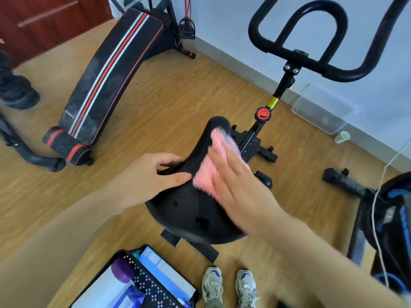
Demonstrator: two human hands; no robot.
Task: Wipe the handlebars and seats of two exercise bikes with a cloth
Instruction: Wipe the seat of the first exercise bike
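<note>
The black seat (189, 207) of an exercise bike fills the middle of the head view. My left hand (153, 174) grips the seat's left edge, thumb on top. My right hand (235, 187) lies flat and blurred on a pink cloth (206, 172), pressing it onto the seat's narrow front part. The bike's black handlebars (311, 56) loop at the upper right, above a stem with a red knob (263, 114). Part of a second bike (391, 218), black with blue trim, shows at the right edge.
A black sit-up bench (106, 81) with red and white stripes lies at the upper left. A clear plastic box (322, 107) and a white cup (342, 136) stand by the wall. An open bag (142, 283) is at the bottom, beside my shoes (229, 285). A white cable (378, 196) hangs on the right.
</note>
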